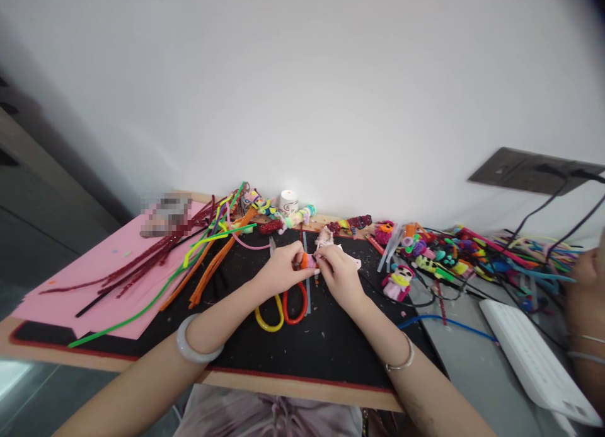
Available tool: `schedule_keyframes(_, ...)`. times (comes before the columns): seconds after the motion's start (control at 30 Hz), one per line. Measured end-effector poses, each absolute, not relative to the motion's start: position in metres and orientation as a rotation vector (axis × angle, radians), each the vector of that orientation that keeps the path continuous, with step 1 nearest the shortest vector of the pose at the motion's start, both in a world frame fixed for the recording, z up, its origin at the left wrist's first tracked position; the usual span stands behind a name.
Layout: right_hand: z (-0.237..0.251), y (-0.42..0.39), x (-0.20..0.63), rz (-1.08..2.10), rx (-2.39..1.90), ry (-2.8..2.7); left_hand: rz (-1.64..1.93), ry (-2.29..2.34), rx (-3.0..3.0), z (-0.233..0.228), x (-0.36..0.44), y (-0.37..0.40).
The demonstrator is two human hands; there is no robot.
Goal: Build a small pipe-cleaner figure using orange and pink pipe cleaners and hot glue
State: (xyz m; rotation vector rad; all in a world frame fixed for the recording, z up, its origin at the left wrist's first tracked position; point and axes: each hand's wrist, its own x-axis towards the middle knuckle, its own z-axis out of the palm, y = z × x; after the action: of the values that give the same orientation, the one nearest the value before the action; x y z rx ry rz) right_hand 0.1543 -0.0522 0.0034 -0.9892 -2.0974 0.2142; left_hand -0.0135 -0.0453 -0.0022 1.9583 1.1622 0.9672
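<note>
Above the black mat point(359, 355), my left hand point(282, 270) pinches a small orange and pink fuzzy piece point(309, 260) between thumb and fingers. My right hand point(339, 274) has its fingertips closed on the other side of the same piece. My fingers cover much of it. Right below my left hand lie scissors with one yellow and one red handle loop point(295, 321), their blades partly hidden behind that hand. Just beyond my right hand is a whitish-pink object point(326, 236) that I cannot make out. A doll with a pink hood point(397, 282) lies to the right.
Pink paper sheets point(101, 285) at the left carry dark red pipe cleaners point(155, 251). Orange stems point(222, 263) lie beside them. A white cup point(288, 202) stands by the wall. Colourful craft pieces point(449, 251), a white power strip point(534, 355) and another person's arm point(586, 311) are at the right.
</note>
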Motion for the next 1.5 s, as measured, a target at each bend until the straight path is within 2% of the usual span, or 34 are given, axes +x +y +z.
schedule_keyframes(1.5,0.0015,-0.0536,0.1524,0.231,-0.943,-2.066,0.900,1.171,2.103,0.0030,-0.0158,-0.0461)
